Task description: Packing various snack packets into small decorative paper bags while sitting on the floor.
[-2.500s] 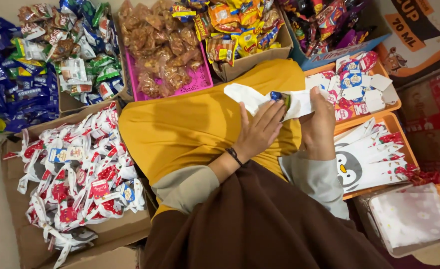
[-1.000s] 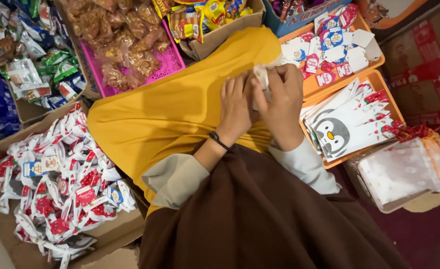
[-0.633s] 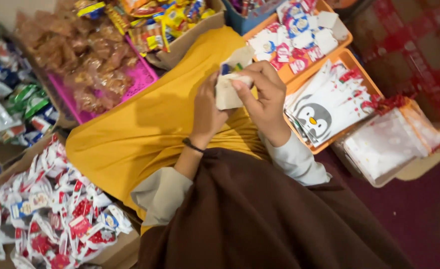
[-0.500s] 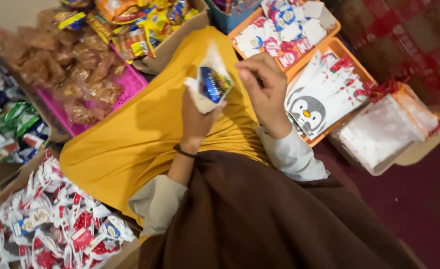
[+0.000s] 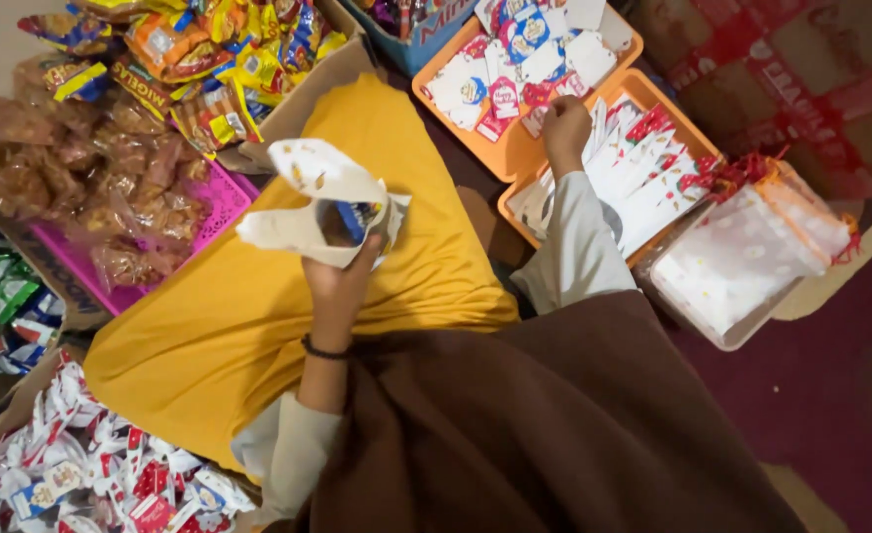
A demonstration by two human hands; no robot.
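Observation:
My left hand [image 5: 342, 276] is raised over my yellow lap and grips a small white patterned gift bag [image 5: 303, 192] with a blue snack pack showing inside it. My right hand [image 5: 566, 126] is stretched out to the orange tray [image 5: 515, 163] of small round and square tag stickers, its fingers curled down on the tray's near edge, beside the second orange tray [image 5: 698, 138] stacked with white penguin bags [image 5: 643, 178]. Whether the right hand has a sticker between its fingers is hidden.
A pink basket [image 5: 224, 202] of brown clear-wrapped snacks and a cardboard box [image 5: 288, 99] of orange and yellow snack packs stand ahead. Finished red-and-white bags [image 5: 90, 474] fill a box at lower left. A clear tub of white mesh pouches [image 5: 742, 266] sits right.
Both hands were folding the white bag shut together. Now my right hand has let go and reached out to the sticker tray, while my left hand holds the bag up alone.

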